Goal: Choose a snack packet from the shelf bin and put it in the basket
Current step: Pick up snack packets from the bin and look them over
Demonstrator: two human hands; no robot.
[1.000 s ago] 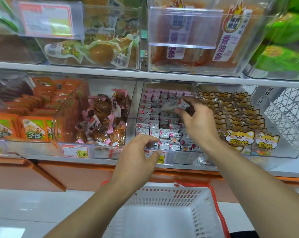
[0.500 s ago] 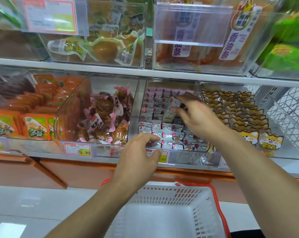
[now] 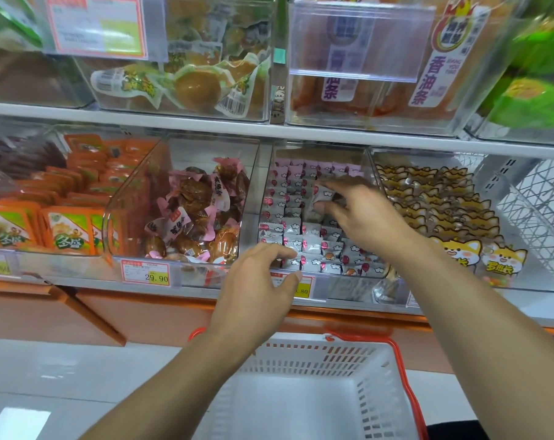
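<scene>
A clear shelf bin (image 3: 348,276) on the lower shelf holds several small white and pink snack packets (image 3: 310,242). My right hand (image 3: 361,214) reaches into this bin from the right. Its thumb and forefinger pinch one small white packet (image 3: 322,194) just above the pile. My left hand (image 3: 256,284) holds the bin's front rim, with the fingers over the edge and the thumb against the price label (image 3: 304,285). A white plastic basket (image 3: 317,349) with red handles sits below both arms, and nothing shows inside it.
Left of the bin is a clear bin of brown snacks in pink wrappers (image 3: 193,214), then orange packets (image 3: 66,230). On the right are yellow cat-print packets (image 3: 444,217) and a white wire rack (image 3: 530,204). More bins fill the upper shelf (image 3: 186,71).
My right hand has shifted a little over the packets while keeping a packet at its fingertips. My left hand has stayed on the bin's rim. The view has tilted slightly.
</scene>
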